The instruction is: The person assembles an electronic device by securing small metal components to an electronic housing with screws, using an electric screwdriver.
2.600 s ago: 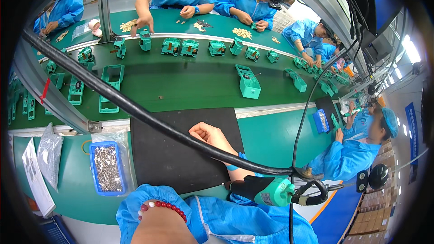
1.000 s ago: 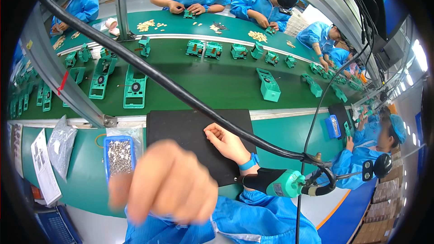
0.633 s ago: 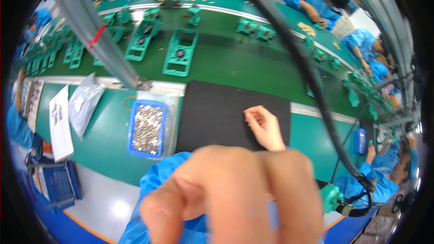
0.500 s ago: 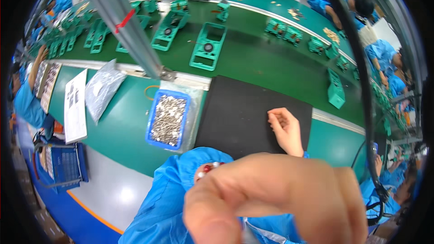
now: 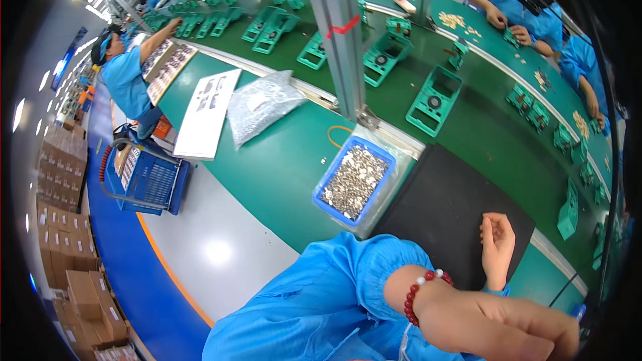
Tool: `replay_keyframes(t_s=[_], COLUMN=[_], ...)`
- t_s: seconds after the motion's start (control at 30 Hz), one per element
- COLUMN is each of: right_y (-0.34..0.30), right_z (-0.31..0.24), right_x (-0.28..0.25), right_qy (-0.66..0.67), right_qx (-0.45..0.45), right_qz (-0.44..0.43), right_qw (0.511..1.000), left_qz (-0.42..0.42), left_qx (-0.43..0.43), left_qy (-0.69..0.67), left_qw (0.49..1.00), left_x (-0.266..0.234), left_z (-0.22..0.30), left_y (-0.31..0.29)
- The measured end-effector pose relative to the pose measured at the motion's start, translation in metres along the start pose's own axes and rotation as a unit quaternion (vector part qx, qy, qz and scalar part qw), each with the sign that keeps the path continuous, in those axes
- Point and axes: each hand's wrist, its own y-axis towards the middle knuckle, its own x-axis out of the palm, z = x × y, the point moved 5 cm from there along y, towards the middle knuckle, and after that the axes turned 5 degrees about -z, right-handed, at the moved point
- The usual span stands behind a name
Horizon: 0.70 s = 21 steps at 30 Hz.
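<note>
My left hand (image 5: 498,324), with a red and white bead bracelet (image 5: 416,297) at its wrist, is close in the lower right. Its fingers bend, and their tips are partly cut off by the lower edge, so I cannot tell what they do. My right hand (image 5: 497,244) rests over the black mat (image 5: 435,207), its fingers loosely curled and nothing visible in them. To the left of the mat a blue tray (image 5: 324,195) full of small silvery metal pieces (image 5: 356,184) sits on a clear plastic bag.
Green plastic housings (image 5: 435,101) line the dark green belt (image 5: 488,134) beyond a metal post (image 5: 338,40). A plastic bag of parts (image 5: 262,103) and a white printed sheet (image 5: 207,117) lie left. A blue basket (image 5: 155,184) stands by the table; co-workers sit around.
The view has swung left, bringing the stacked cartons and aisle into sight. My left hand has dropped away from close before the camera toward the lower right. My right hand stays over the mat.
</note>
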Motion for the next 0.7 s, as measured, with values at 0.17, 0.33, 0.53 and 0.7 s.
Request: replay_keyframes(t_s=[0.17, 0.33, 0.53, 0.7], right_y=[-0.001, 0.0, 0.009, 0.004], right_z=[0.007, 0.024, 0.044, 0.009], right_x=[0.0, -0.003, -0.001, 0.001], right_qy=[0.005, 0.014, 0.012, -0.006], right_qx=[-0.02, -0.013, 0.0, 0.007], right_qz=[-0.006, -0.01, -0.009, -0.026], right_qw=[1.0, 1.0, 1.0, 1.0], left_qz=[0.002, 0.046, -0.186, -0.013], left_qx=[-0.143, -0.097, 0.112, 0.036], left_qy=[0.04, 0.12, -0.064, -0.062], left_qw=[0.989, 0.987, 0.974, 0.997], left_x=[-0.009, -0.017, -0.017, 0.006], left_z=[-0.01, -0.007, 0.005, 0.015], left_y=[-0.002, -0.004, 0.001, -0.002])
